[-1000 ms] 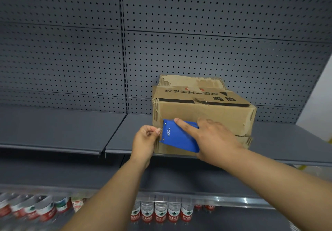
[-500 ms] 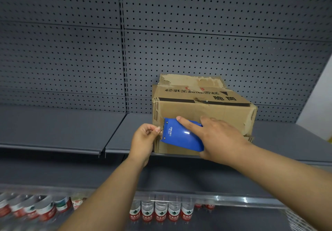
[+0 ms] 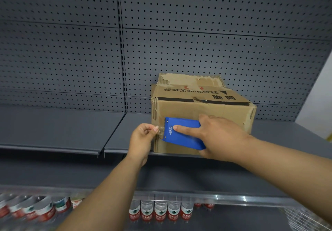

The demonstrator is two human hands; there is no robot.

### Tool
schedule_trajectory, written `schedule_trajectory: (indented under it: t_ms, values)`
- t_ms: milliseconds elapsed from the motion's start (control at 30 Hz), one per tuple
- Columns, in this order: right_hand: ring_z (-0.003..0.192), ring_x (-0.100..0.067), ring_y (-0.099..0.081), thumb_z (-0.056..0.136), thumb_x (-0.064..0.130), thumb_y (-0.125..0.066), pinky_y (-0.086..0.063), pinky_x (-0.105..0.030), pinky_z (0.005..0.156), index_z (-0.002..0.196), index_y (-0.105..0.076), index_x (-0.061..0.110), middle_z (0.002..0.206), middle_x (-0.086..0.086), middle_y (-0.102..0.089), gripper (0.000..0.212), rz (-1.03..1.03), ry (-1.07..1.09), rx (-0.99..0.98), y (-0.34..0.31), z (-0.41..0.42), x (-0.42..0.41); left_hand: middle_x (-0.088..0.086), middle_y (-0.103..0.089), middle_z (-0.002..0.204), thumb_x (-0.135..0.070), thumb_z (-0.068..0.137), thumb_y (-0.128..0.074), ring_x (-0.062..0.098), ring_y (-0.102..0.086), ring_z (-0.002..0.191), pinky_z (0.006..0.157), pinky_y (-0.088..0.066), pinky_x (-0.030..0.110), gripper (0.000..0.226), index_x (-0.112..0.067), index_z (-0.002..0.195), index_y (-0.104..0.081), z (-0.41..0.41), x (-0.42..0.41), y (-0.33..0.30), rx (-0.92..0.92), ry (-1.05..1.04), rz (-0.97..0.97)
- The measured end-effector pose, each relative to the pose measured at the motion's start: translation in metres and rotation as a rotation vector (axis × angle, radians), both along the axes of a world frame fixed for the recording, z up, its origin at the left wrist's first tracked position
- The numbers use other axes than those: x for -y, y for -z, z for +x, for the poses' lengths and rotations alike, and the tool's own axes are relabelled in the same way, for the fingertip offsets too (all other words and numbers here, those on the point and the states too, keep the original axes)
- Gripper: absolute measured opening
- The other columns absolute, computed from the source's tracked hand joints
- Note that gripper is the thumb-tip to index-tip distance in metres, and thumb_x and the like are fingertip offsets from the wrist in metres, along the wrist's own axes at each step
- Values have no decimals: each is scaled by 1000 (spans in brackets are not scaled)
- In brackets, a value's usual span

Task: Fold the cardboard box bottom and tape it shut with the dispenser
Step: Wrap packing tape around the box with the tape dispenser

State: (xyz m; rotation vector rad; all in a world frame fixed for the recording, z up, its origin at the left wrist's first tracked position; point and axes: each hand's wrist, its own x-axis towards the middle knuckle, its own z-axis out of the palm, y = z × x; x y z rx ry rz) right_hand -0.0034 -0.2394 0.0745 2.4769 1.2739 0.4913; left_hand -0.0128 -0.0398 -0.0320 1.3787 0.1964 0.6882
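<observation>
A worn brown cardboard box (image 3: 203, 108) with black printed characters stands on a grey shelf (image 3: 136, 133), a torn flap sticking up at its back. My right hand (image 3: 221, 135) grips a blue tape dispenser (image 3: 181, 137) and holds it against the box's front face, index finger stretched along its top. My left hand (image 3: 143, 137) pinches the clear tape end (image 3: 160, 130) that comes out of the dispenser's left edge, at the box's front left corner.
Grey pegboard (image 3: 71, 59) backs the shelves. A second shelf section (image 3: 53, 128) lies to the left. Below, a lower shelf holds rows of water bottles (image 3: 159, 212) with red labels behind a clear rail. A white wall (image 3: 321, 101) borders the right side.
The dispenser has tilted and shifted slightly up and right along the box's front, leaving a short strip of tape showing between it and my left fingers.
</observation>
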Motion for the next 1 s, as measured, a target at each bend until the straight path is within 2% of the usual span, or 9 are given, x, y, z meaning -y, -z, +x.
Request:
schedule_trajectory:
  t_ms: [133,300,600,700,800,1000]
  values:
    - [78,-20,-37,89,44,-50,-30,-29,65,139,-3,57,92,-1,-26,70,-5,10,-5,-1,1,3,4,-61,76,-5,89,-57,10,-56,71,63,-47,8,15,-11,76,-55,0,0,1,0,-13,-11]
    - [81,-20,-39,89,46,-51,-28,-27,66,139,0,58,93,-1,-27,71,-10,4,-14,-1,3,7,5,-61,78,-6,89,-57,14,-56,76,74,-47,20,13,-11,77,-55,1,0,3,-11,-11,-27]
    - [83,-19,-43,89,44,-50,-32,-28,66,137,2,60,93,0,-28,73,-13,13,-33,-4,7,18,4,-60,77,-4,89,-57,11,-56,72,63,-47,8,15,-12,77,-54,1,0,1,4,-28,-26]
    - [87,-21,-47,89,44,-50,-34,-28,67,137,3,60,93,0,-28,73,-15,20,-32,-5,9,22,2,-60,76,-5,88,-58,11,-56,72,64,-48,9,15,-13,76,-55,1,-1,1,-3,-31,-19]
    - [81,-19,-40,90,45,-48,-30,-27,65,137,4,60,92,0,-28,72,-32,24,-16,-5,10,27,2,-61,76,-5,88,-58,10,-57,72,64,-48,9,15,-13,76,-55,1,-1,1,0,-31,-15]
    - [80,-18,-37,89,48,-47,-32,-26,66,136,6,61,92,-1,-29,72,-32,23,-1,-5,12,36,2,-61,77,-6,88,-59,12,-57,75,73,-47,19,15,-14,76,-55,-1,2,0,-7,-41,15]
